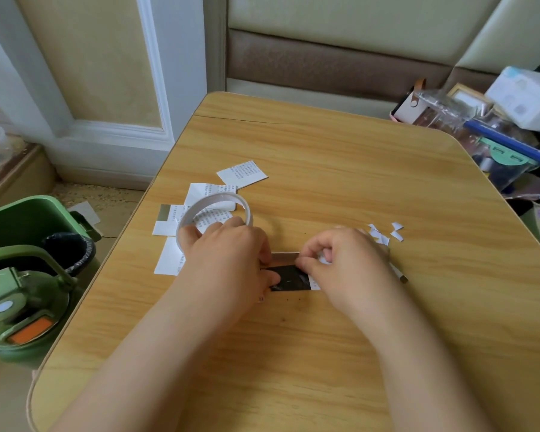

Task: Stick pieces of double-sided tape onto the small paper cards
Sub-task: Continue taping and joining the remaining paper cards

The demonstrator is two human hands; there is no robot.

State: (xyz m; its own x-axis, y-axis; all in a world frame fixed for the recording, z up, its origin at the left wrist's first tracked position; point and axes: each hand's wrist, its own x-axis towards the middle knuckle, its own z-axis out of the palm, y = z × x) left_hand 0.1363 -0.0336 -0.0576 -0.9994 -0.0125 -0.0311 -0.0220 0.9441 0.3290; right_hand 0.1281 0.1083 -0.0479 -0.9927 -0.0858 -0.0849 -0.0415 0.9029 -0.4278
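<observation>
Hands (231, 251) (343, 260) pinching tape strip (283, 257) over card (290, 278)

Table (340, 169) – smooth wood-grain laminate; cards (242, 174) – matt printed paper.

Left hand: left hand (228, 254) palm down, fingers curled in a grip, thumb tip pointing right.
Right hand: right hand (343, 260) knuckles up, fingertips (303, 263) pinched together, nearly touching the left thumb.
Forearms: both bare, converging from the lower edge.
</observation>
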